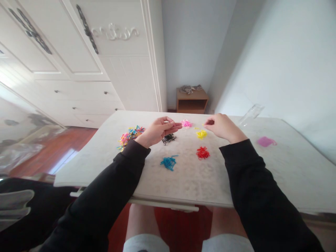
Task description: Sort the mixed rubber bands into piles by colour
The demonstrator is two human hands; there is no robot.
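My left hand [163, 129] is over the black pile [168, 139], thumb pressed to the index finger and other fingers stretched right. What it pinches, if anything, is too small to make out. My right hand [220, 126] is closed in a pinch above and right of the yellow pile [201, 134], with a small yellow band [203, 125] at its fingertips. The piles look like small rubber bands. A pink pile [186, 123] lies between the hands, a red pile [203, 153] and a blue pile [168, 163] nearer me. Left of my left hand is a mixed-colour pile [128, 136].
The white table [189, 185] carries a clear plastic container [251, 114] at its far right and a flat purple item [266, 141] at the right. Beyond the table stands a small wooden stand [192, 99]. A white cabinet [128, 77] rises at the left.
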